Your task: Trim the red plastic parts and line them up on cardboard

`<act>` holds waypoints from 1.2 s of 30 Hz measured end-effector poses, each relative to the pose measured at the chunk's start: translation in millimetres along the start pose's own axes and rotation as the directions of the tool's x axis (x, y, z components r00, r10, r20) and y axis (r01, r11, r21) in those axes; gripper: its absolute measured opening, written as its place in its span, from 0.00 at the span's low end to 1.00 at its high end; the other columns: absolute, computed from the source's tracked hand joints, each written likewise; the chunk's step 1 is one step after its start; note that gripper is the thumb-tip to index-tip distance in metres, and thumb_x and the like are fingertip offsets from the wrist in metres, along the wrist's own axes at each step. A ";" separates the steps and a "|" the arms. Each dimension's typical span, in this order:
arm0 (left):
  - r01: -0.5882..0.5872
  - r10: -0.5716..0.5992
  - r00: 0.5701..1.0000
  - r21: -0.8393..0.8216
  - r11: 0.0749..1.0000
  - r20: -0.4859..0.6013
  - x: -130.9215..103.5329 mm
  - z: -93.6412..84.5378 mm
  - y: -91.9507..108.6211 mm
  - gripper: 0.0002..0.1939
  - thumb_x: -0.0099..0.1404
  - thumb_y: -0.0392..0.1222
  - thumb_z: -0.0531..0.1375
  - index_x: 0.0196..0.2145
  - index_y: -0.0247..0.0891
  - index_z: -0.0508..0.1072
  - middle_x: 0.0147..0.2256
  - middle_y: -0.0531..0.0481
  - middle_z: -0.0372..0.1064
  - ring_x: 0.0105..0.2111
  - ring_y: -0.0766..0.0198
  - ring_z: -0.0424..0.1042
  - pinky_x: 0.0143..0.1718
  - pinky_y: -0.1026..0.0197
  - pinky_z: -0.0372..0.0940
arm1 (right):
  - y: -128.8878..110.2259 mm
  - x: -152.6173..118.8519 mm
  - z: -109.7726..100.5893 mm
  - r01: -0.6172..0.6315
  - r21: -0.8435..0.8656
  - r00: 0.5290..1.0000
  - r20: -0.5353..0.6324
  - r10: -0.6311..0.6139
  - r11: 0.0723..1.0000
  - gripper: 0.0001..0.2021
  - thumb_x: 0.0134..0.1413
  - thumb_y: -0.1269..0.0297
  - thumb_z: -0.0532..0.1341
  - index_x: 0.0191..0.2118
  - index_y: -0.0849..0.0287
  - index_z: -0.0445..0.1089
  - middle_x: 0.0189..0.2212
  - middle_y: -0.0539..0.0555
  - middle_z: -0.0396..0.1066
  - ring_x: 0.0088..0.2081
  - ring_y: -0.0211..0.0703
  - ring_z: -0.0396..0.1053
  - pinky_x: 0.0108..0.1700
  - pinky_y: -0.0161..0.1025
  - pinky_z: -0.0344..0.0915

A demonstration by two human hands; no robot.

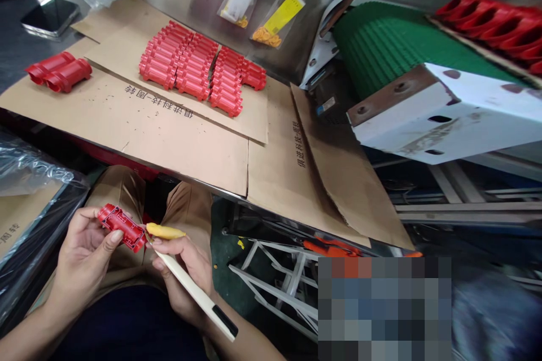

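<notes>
A red plastic moulded part (123, 228), ribbed and tube-like, is pinched between the thumb and fingers of my left hand (87, 248) above my lap. My right hand (184, 265) is closed around a slim, knife-like tool (195, 287) with a long cream handle and a black end. The tool's tip is at the right end of the red part; its exact shape is too small to make out. A yellow finger cot (166, 231) covers one finger of my right hand.
Cardboard sheets (203, 149) cover the bench, bearing rows of red parts (195, 65) and a separate pair (59, 71). A phone (51, 16) lies at the far left. A green conveyor belt (372, 45) carries more red parts (499, 25). A plastic-lined box (34, 208) stands left.
</notes>
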State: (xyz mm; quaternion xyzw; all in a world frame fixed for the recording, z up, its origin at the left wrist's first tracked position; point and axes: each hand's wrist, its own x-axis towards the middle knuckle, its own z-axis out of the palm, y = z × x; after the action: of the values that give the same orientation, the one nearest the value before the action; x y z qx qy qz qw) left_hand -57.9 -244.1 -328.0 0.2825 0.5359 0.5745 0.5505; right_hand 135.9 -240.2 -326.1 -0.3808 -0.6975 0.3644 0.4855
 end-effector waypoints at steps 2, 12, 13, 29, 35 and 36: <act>-0.021 0.021 1.000 0.029 0.999 -0.004 0.7 0.5 0.8 0.19 0.60 0.46 0.76 0.43 0.50 0.73 0.42 0.56 0.78 0.41 0.63 0.77 0.45 0.66 0.73 | 4.2 6.6 -6.6 0.131 -0.062 0.987 0.098 -0.125 0.989 0.08 0.70 0.69 0.62 0.52 0.60 0.72 0.43 0.60 0.82 0.45 0.47 0.81 0.47 0.42 0.80; -0.083 0.082 0.996 0.022 0.996 0.044 4.1 -1.7 -6.5 0.18 0.64 0.43 0.73 0.48 0.48 0.73 0.42 0.53 0.80 0.37 0.63 0.80 0.40 0.65 0.78 | 7.5 16.0 -10.8 -0.156 0.217 0.984 0.116 0.133 0.964 0.04 0.70 0.65 0.65 0.46 0.58 0.74 0.38 0.57 0.82 0.38 0.44 0.81 0.42 0.41 0.80; -0.115 0.113 0.992 0.029 0.993 0.054 3.7 -1.6 -7.1 0.17 0.64 0.43 0.73 0.48 0.48 0.74 0.43 0.52 0.80 0.38 0.62 0.80 0.40 0.65 0.78 | 7.3 15.9 -7.4 -0.318 0.342 0.948 0.135 0.288 0.884 0.06 0.69 0.60 0.66 0.44 0.57 0.74 0.36 0.55 0.82 0.35 0.42 0.80 0.40 0.40 0.79; -0.135 0.129 0.985 0.043 0.990 0.116 2.4 -1.2 -6.9 0.12 0.64 0.39 0.72 0.43 0.44 0.76 0.39 0.53 0.80 0.39 0.64 0.82 0.44 0.67 0.77 | -1.9 19.0 -8.2 0.123 -0.004 0.990 -0.062 -0.123 0.992 0.09 0.68 0.71 0.65 0.52 0.60 0.77 0.45 0.63 0.83 0.49 0.49 0.80 0.52 0.50 0.78; -0.243 0.212 0.960 0.173 0.954 0.182 -3.3 0.2 -5.4 0.09 0.67 0.38 0.70 0.43 0.46 0.76 0.38 0.56 0.79 0.37 0.69 0.80 0.42 0.73 0.75 | 2.9 19.6 12.4 0.264 -0.052 0.960 -0.086 -0.267 0.963 0.12 0.66 0.74 0.65 0.54 0.65 0.77 0.45 0.65 0.82 0.48 0.50 0.80 0.50 0.47 0.81; -0.249 0.215 0.958 0.179 0.952 0.188 -3.8 0.5 -5.3 0.09 0.67 0.38 0.70 0.43 0.46 0.76 0.38 0.56 0.79 0.37 0.70 0.80 0.42 0.73 0.75 | 3.1 19.0 13.0 0.264 -0.057 0.959 -0.087 -0.269 0.963 0.13 0.67 0.74 0.65 0.54 0.64 0.76 0.45 0.65 0.82 0.48 0.50 0.80 0.49 0.47 0.81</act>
State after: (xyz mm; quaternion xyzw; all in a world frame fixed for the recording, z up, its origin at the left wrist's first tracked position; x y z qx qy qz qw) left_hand -54.8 -248.4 -331.7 0.4448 0.5061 0.5527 0.4904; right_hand 119.5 -223.8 -324.6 -0.3108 -0.7267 0.2618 0.5538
